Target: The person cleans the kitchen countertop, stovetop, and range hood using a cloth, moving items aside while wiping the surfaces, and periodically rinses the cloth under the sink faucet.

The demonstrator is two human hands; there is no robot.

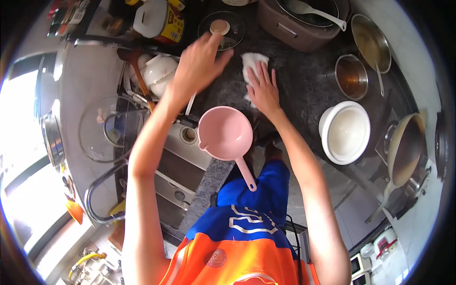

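Note:
My right hand (265, 92) lies flat with fingers spread on a crumpled white cloth (251, 61), pressing it against the dark countertop (294, 71). Farther left, my left hand (200, 61) reaches forward with its thumb apart from the fingers. Its fingertips overlap the near side of a round glass lid (236, 31) with a wooden-topped knob (219, 26); whether they touch it I cannot tell. Nothing shows in that hand. Closer to my body, a pink ladle-shaped scoop (225, 130) with a pouring lip rests at the counter edge beside the sink, its handle toward me.
White bowls (159, 71) are stacked at left beside the sink (183, 164). On the right stand a white bowl (349, 133), a metal pot (351, 76) with brown liquid, a larger metal pan (370, 42) and a frying pan (407, 149). A brown cooker (289, 31) sits at the back.

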